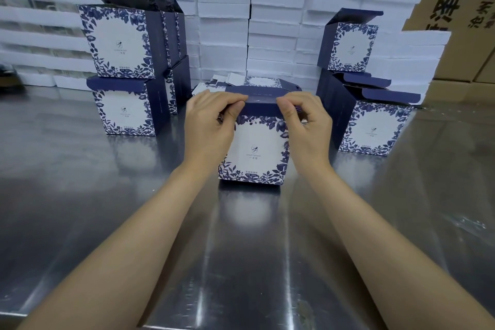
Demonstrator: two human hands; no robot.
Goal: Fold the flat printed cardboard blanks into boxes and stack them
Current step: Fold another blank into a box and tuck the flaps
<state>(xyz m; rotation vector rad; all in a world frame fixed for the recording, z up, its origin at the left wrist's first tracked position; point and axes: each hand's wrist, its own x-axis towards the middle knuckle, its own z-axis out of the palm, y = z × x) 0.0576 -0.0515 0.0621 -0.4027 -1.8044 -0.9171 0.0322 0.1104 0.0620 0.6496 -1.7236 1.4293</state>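
Note:
A white box with a blue floral print (254,150) stands upright on the steel table (107,209), straight ahead. My left hand (211,126) grips its top left corner with curled fingers. My right hand (305,126) grips the top right corner, thumb on the dark blue lid flap (261,104). Behind the box lies a low pile of flat printed blanks (257,82). Folded boxes stand stacked two high at the left (120,72) and at the right (364,104), their lids open.
Tall stacks of white trays (276,16) form a wall along the back of the table. Brown shipping cartons (460,8) rise at the far right. More white stacks (34,21) stand at the far left.

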